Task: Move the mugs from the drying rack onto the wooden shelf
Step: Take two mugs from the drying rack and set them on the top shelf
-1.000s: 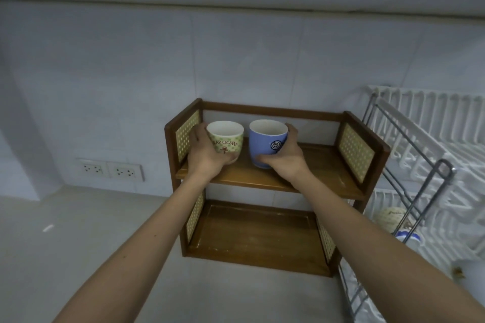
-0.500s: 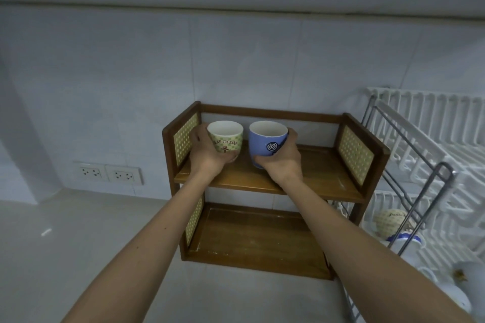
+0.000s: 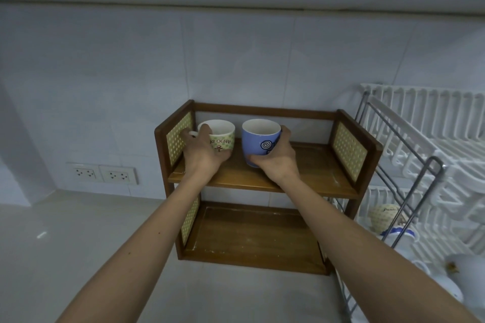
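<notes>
Green dotted mug (image 3: 221,136) and blue spiral mug (image 3: 258,140), upright on the upper board of the wooden shelf (image 3: 262,178). Left hand (image 3: 203,153) wraps the green mug; right hand (image 3: 275,157) wraps the blue. Beyond the right fingers, the drying rack (image 3: 420,165) holds further mugs.

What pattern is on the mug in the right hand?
Blue mug with a dark spiral, seen from the head view.

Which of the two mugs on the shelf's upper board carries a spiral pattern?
The blue mug, gripped by the right hand. The other, in the left hand, is a green dotted mug with lettering.
</notes>
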A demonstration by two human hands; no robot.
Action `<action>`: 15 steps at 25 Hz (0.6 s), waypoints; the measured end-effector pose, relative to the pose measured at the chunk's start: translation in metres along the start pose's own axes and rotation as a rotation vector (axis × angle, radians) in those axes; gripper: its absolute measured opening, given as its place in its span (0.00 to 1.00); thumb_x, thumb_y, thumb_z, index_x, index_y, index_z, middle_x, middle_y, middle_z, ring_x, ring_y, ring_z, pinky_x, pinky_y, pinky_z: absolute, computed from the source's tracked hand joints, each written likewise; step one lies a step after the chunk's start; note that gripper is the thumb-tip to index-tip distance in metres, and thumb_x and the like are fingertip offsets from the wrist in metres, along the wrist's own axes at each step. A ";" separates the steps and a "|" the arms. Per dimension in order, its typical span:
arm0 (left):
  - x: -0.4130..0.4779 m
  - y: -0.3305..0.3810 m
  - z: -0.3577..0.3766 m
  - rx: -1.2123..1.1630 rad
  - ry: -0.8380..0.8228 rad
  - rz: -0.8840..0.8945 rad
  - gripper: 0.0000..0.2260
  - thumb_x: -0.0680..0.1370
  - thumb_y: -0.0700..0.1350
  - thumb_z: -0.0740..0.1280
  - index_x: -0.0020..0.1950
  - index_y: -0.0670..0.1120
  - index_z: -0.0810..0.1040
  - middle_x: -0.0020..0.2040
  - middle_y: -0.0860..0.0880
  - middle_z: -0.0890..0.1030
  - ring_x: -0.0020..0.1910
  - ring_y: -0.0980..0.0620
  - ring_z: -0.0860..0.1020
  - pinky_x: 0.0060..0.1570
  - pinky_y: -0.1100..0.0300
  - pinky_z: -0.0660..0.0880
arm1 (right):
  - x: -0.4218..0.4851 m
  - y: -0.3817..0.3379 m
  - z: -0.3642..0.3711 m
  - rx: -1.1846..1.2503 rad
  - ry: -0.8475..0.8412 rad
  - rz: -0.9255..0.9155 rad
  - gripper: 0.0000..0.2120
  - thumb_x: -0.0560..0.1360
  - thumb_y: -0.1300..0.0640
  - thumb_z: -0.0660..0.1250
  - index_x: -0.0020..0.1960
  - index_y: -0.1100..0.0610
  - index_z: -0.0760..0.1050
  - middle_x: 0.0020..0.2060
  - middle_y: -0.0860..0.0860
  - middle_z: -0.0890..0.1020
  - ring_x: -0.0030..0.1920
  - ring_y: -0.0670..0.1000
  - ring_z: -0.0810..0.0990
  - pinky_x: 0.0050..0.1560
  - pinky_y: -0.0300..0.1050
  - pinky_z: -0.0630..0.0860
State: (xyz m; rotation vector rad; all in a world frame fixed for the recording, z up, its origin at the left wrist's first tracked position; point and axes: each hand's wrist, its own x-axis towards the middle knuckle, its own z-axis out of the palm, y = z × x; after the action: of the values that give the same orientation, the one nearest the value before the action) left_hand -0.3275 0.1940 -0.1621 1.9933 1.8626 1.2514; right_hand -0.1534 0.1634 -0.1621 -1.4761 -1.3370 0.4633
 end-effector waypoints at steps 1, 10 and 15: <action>0.000 -0.001 -0.002 0.008 -0.006 -0.002 0.27 0.67 0.53 0.75 0.59 0.46 0.69 0.70 0.37 0.60 0.60 0.35 0.73 0.49 0.55 0.74 | 0.000 0.000 -0.001 0.001 -0.004 -0.003 0.43 0.57 0.54 0.80 0.65 0.51 0.60 0.58 0.52 0.76 0.57 0.52 0.75 0.47 0.40 0.73; -0.004 -0.003 -0.012 0.006 -0.080 -0.021 0.30 0.67 0.51 0.76 0.65 0.49 0.67 0.74 0.39 0.55 0.62 0.35 0.72 0.55 0.50 0.76 | -0.004 -0.004 -0.004 0.018 -0.060 0.008 0.44 0.60 0.57 0.80 0.69 0.55 0.58 0.62 0.55 0.74 0.63 0.55 0.73 0.56 0.44 0.73; -0.032 0.014 -0.018 0.023 -0.016 -0.007 0.34 0.72 0.50 0.72 0.73 0.49 0.59 0.75 0.39 0.56 0.66 0.35 0.69 0.55 0.43 0.75 | -0.026 -0.017 -0.021 0.000 -0.074 0.042 0.40 0.65 0.59 0.75 0.71 0.59 0.58 0.65 0.58 0.72 0.65 0.57 0.71 0.62 0.51 0.72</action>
State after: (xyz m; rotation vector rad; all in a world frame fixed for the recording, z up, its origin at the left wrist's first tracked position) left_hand -0.3248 0.1549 -0.1566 2.0006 1.8840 1.2138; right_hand -0.1529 0.1288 -0.1482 -1.5017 -1.3658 0.5494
